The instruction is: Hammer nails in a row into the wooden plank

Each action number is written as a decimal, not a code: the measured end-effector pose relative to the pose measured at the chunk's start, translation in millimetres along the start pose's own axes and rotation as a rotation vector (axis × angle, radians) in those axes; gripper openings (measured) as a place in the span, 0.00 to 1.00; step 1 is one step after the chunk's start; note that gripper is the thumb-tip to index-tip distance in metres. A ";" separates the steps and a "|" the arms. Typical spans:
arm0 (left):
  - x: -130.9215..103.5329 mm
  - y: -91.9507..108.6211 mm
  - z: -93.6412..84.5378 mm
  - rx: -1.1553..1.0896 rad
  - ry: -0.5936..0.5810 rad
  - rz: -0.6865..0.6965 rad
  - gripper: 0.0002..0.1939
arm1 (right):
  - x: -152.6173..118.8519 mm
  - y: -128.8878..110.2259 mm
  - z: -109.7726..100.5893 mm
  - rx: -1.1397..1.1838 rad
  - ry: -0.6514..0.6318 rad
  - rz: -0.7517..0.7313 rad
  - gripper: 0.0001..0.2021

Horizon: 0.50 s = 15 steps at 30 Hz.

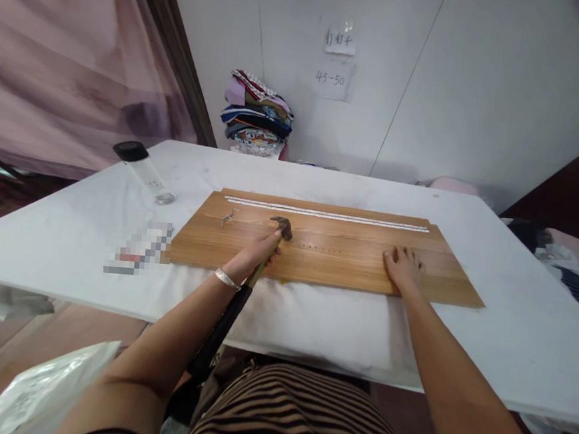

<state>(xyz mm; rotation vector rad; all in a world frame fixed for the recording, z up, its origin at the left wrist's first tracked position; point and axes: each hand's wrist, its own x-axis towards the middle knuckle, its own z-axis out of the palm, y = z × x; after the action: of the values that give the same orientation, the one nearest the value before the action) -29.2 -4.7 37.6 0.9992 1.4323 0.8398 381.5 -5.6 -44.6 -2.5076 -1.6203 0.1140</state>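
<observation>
On my feed the fingers of the left hand are curled tight round one hammer, high on its pale handle just under the dark metal claw head, with the black grip trailing back past the counter's near edge. The fingers of the right hand are spread, gripping nothing, resting on the one flat, glossy, wood-grained board, which lies along the middle of that near edge. Between my two hands a straight row of small dark dots marks it, roughly nine by my count. Left of the hammer head lie thin metallic nails, too tangled for me to count. Two slim white printed strips run parallel along the board's far side. Toward the left edge of the white-covered counter, I see one clear cylindrical bottle with a black lid, and one pixelated item nearer the board. By the far edge rises one stack of folded cloth; two paper notes hang on the smooth wall.
</observation>
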 end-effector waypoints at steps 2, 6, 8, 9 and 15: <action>1.1 -0.2 -0.3 0.014 0.008 -0.012 0.24 | 0.4 0.4 0.0 -0.003 0.002 -0.006 0.30; 3.1 -1.5 1.0 0.022 0.019 -0.026 0.24 | 0.7 0.5 1.2 -0.004 0.007 -0.003 0.30; 3.2 -2.0 1.6 0.024 0.019 -0.027 0.24 | 0.7 0.3 2.1 -0.005 0.009 0.004 0.30; 2.8 -1.8 1.7 0.021 0.016 -0.025 0.24 | 0.7 0.3 2.4 -0.005 0.009 0.004 0.30; -2.7 5.1 1.7 0.004 0.002 -0.044 0.24 | 0.3 0.3 1.4 0.005 0.007 0.000 0.30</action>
<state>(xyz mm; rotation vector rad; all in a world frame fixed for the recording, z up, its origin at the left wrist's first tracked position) -27.0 -5.2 43.1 0.9668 1.4532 0.8059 381.7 -5.3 -46.0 -2.5017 -1.6155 0.1096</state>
